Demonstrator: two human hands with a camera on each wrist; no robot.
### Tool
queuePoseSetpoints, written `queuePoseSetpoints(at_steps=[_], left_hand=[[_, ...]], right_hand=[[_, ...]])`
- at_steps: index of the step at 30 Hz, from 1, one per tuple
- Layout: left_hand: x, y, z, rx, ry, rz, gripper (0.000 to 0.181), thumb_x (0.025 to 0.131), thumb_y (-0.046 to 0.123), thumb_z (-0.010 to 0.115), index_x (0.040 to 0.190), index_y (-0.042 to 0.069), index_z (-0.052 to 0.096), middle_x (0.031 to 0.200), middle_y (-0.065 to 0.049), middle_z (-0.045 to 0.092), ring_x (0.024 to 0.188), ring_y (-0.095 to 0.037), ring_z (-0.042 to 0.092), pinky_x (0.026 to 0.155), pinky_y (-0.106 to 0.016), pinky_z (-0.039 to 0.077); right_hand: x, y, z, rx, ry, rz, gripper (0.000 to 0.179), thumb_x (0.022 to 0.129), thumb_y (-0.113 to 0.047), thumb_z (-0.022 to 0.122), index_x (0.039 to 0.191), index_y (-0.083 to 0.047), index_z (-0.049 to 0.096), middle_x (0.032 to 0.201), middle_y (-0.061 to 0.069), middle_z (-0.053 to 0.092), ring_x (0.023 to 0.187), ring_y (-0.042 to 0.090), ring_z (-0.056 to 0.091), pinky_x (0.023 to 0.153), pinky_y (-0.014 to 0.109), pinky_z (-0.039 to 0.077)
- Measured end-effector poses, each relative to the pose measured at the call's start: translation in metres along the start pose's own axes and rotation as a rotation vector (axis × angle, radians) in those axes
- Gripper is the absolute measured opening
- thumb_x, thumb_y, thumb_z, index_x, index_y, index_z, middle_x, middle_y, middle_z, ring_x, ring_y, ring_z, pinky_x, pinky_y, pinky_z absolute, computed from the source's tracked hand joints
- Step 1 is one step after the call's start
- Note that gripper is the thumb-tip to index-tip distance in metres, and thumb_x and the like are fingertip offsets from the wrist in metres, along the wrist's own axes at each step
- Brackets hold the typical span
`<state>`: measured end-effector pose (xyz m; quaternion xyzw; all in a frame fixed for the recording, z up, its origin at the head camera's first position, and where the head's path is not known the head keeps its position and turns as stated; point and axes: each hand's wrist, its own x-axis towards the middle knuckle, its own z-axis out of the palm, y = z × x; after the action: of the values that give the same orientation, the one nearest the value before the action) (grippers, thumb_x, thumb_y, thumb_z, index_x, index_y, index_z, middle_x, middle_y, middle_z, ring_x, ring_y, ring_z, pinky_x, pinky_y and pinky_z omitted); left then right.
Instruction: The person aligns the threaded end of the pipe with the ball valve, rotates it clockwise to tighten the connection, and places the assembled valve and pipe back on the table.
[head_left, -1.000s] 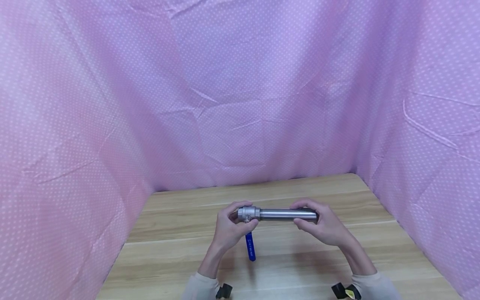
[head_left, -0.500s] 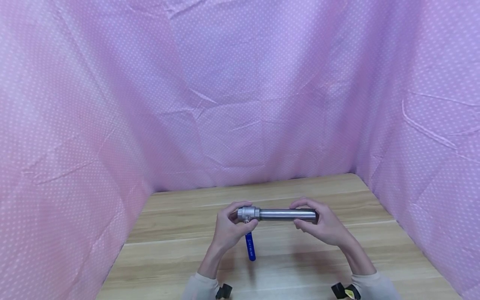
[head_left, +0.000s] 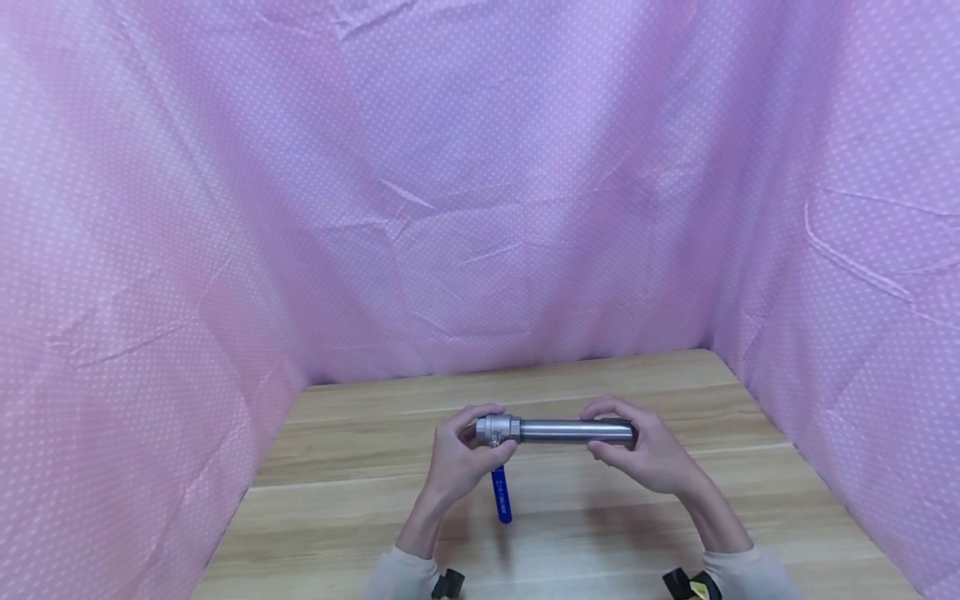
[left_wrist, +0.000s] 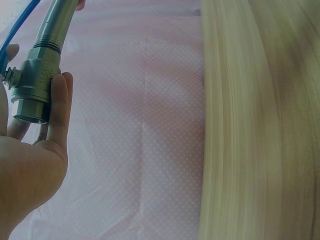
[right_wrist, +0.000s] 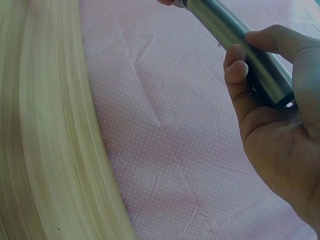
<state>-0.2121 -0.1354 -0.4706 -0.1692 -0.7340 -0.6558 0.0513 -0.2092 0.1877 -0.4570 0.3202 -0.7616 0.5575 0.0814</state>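
Pink cloth with white dots (head_left: 480, 208) hangs behind the pipe and to both sides of it. A wooden table (head_left: 337, 467) spreads beneath the pipe, with soft shadows across its grain. The steel pipe (head_left: 562, 430) is held above the table, lying roughly level from left to right between 2 hands. At the pipe's right end, the right hand (head_left: 652, 450) grips it, thumb on the near side and fingers on the far side. At the pipe's left end, the left hand (head_left: 456, 460) grips the metal valve (head_left: 497, 427) the same way. The valve sits in line with the pipe, and threads show where they meet. Nearer the person than the pipe are 2 pale sleeves (head_left: 405, 573). A blue lever (head_left: 501, 496) runs from the valve along the pipe's near side, toward the person. Closer still than the pipe, 2 black pieces (head_left: 450, 582) sit beside the cuffs.
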Motion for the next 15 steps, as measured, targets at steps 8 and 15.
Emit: queuePoseSetpoints(at_steps=[8,15], left_hand=[[-0.0001,-0.0015,0.0003,0.006,0.005,0.004,0.05,0.087,0.012,0.091,0.135,0.01,0.079,0.135,-0.022,0.073,0.104,-0.014,0.078,0.087,-0.025,0.07],[-0.0004,-0.0016,0.0007,0.009,0.007,0.0,0.05,0.087,0.012,0.092,0.135,0.01,0.079,0.135,-0.022,0.073,0.104,-0.014,0.078,0.087,-0.024,0.07]], right_hand=[[-0.0013,0.0049,-0.0015,0.013,-0.012,-0.006,0.035,0.1,0.007,0.077,0.132,-0.007,0.073,0.095,0.009,0.078,0.076,0.005,0.072,0.058,0.027,0.062],[-0.0023,0.0045,-0.0025,0.011,-0.016,0.022,0.031,0.103,0.005,0.074,0.132,-0.005,0.073,0.087,0.011,0.078,0.076,0.006,0.072,0.059,0.027,0.061]])
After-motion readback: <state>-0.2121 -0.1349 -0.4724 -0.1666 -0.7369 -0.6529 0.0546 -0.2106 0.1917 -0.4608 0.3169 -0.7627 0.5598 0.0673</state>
